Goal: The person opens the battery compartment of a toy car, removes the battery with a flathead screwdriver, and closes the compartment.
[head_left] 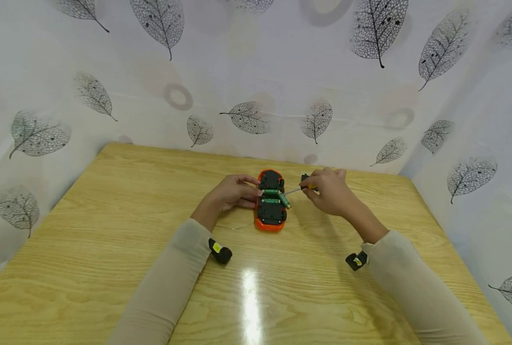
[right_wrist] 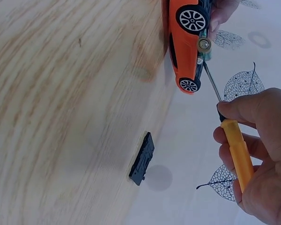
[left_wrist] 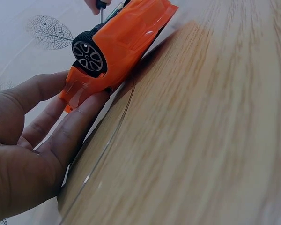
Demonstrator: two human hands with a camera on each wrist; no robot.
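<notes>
An orange toy car (head_left: 270, 224) lies upside down on the table, its black underside and battery compartment facing up. Green batteries (head_left: 271, 201) sit in the compartment, and one battery (head_left: 284, 200) is tilted out over the car's right side. My left hand (head_left: 235, 192) holds the car by its left side; the left wrist view shows the fingers about the orange body (left_wrist: 126, 42) near a wheel. In my right hand (head_left: 330, 191) is a screwdriver with a yellow handle (right_wrist: 239, 152), gripped between thumb and fingers. Its metal shaft (right_wrist: 212, 82) reaches to the tilted battery, tip right beside it.
A black plastic cover (right_wrist: 141, 159) lies on the table close to the right hand. From the car a thin wire (left_wrist: 105, 145) runs along the wooden tabletop (head_left: 187, 191). Behind the table hangs a white leaf-patterned cloth (head_left: 273, 86).
</notes>
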